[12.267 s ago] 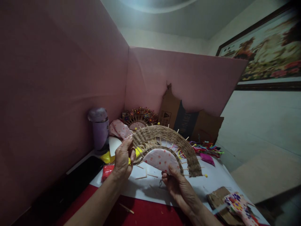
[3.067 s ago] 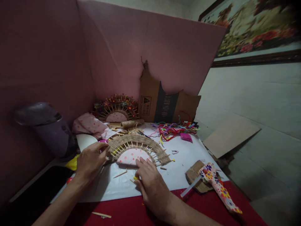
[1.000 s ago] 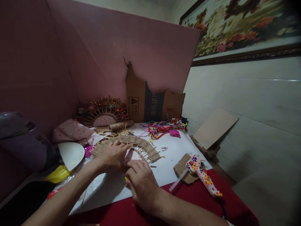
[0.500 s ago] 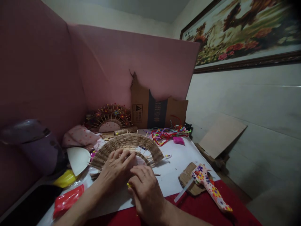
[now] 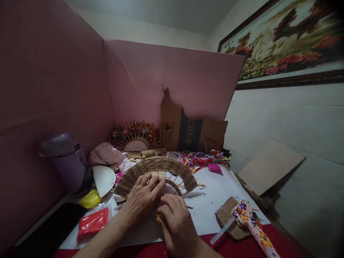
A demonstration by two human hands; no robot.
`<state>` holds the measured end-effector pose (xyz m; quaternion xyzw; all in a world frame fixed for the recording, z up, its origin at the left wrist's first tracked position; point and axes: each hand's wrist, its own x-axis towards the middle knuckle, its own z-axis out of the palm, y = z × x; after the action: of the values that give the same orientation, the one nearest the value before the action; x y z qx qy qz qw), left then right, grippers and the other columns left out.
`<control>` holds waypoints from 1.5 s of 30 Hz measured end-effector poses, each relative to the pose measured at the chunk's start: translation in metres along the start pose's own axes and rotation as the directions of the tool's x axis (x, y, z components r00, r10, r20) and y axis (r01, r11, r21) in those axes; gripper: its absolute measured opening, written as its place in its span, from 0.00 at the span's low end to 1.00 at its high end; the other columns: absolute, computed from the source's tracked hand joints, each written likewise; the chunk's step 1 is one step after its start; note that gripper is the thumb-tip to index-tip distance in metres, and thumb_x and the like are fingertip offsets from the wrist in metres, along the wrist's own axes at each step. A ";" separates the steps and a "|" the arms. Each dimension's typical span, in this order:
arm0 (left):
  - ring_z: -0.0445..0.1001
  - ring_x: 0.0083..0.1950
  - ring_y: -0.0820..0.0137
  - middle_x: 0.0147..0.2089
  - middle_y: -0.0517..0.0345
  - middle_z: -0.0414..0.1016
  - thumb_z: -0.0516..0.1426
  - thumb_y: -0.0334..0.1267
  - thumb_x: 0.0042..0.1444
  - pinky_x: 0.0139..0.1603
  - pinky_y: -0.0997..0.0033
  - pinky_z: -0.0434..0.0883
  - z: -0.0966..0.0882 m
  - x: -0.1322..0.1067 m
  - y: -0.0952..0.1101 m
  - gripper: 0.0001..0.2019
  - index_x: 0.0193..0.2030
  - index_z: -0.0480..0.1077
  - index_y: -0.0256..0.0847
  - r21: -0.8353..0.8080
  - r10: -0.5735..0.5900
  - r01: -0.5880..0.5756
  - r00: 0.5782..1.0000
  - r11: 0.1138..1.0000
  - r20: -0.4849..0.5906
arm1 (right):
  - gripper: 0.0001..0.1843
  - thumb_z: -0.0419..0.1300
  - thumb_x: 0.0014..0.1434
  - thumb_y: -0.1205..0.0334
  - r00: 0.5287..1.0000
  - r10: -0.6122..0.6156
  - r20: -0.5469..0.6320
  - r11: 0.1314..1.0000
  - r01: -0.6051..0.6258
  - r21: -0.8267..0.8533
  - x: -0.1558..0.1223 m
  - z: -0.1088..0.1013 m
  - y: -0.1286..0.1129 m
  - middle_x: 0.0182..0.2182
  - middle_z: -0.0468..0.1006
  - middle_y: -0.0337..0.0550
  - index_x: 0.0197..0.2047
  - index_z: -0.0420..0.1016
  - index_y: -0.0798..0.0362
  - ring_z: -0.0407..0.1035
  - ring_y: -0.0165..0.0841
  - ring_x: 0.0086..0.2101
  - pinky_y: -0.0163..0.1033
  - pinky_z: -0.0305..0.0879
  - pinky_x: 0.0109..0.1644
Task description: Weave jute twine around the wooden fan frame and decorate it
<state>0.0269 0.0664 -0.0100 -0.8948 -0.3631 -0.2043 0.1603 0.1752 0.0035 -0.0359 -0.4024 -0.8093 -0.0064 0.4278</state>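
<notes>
- Head view: the left hand (image 5: 142, 201) lay on the woven half-circle (image 5: 172, 167), its fingers (image 5: 150, 181) spread open and flat across the left part of the weave, holding nothing.
- The right hand (image 5: 177, 225) sat just beside the left hand, touching it, with its fingers (image 5: 170, 200) curled down onto the pink dotted centre (image 5: 170, 187) of the half-circle. A small yellow bit (image 5: 158, 215) showed under them; I could not tell whether they gripped it.
- The woven half-circle rested on the white sheet (image 5: 215, 190) near the middle of the tabletop, its far arc raised a little and thin sticks (image 5: 176, 178) poking out between weave and centre.
- Towards the left edge stood a purple cup (image 5: 67, 161), with a white half-disc (image 5: 104, 179), a yellow packet (image 5: 90, 199) and a red packet (image 5: 92, 222) near it.
- Along the back edge stood a finished decorated half-circle (image 5: 137, 134) and a cardboard box (image 5: 188, 130), with coloured pipe cleaners (image 5: 204, 157) in front of the box.
- Near the right front corner a flower-patterned glue gun (image 5: 251, 224) lay on a cardboard scrap (image 5: 228, 216).
</notes>
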 end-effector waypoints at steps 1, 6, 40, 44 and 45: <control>0.56 0.56 0.56 0.55 0.50 0.65 0.49 0.37 0.59 0.54 0.56 0.57 0.001 -0.001 0.001 0.20 0.58 0.60 0.42 0.000 0.006 -0.006 1.000 1.000 -0.005 | 0.09 0.54 0.50 0.74 1.000 0.002 -0.013 1.000 -0.002 0.003 0.000 -0.001 0.000 0.42 0.70 0.49 0.35 0.67 0.54 0.62 0.40 0.47 0.49 0.58 0.51; 0.55 0.58 0.57 0.56 0.52 0.64 0.48 0.36 0.59 0.56 0.56 0.55 0.004 -0.004 0.006 0.19 0.58 0.59 0.42 0.002 0.040 -0.040 0.998 0.999 -0.048 | 0.11 0.53 0.53 0.75 0.996 0.005 -0.084 1.000 -0.005 -0.003 0.002 -0.003 0.000 0.43 0.70 0.48 0.38 0.66 0.53 0.61 0.39 0.49 0.48 0.58 0.52; 0.60 0.56 0.58 0.53 0.50 0.68 0.55 0.35 0.55 0.54 0.57 0.59 0.004 0.002 0.003 0.24 0.59 0.59 0.41 -0.052 -0.001 -0.002 0.998 0.999 -0.055 | 0.08 0.55 0.51 0.74 0.964 0.216 -0.156 0.976 -0.218 0.004 0.011 -0.007 0.007 0.42 0.71 0.48 0.34 0.67 0.53 0.63 0.39 0.45 0.45 0.60 0.49; 0.62 0.54 0.57 0.52 0.49 0.69 0.56 0.34 0.52 0.51 0.57 0.60 0.007 0.007 -0.001 0.22 0.56 0.63 0.40 -0.089 -0.015 0.013 0.999 0.996 -0.030 | 0.07 0.55 0.51 0.72 0.972 0.202 -0.121 0.979 -0.203 0.005 0.010 -0.006 0.007 0.33 0.73 0.45 0.33 0.67 0.53 0.65 0.38 0.38 0.42 0.61 0.42; 0.63 0.53 0.57 0.51 0.49 0.70 0.56 0.33 0.52 0.50 0.57 0.60 0.008 0.008 -0.002 0.21 0.55 0.64 0.40 -0.099 -0.021 0.019 0.999 0.995 -0.027 | 0.06 0.54 0.51 0.72 0.975 0.193 -0.109 0.981 -0.193 0.008 0.009 -0.005 0.008 0.31 0.73 0.44 0.33 0.67 0.53 0.65 0.37 0.36 0.41 0.61 0.40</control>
<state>0.0325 0.0763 -0.0125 -0.8950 -0.3592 -0.2362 0.1188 0.1812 0.0129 -0.0288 -0.4789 -0.7416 0.0119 0.4695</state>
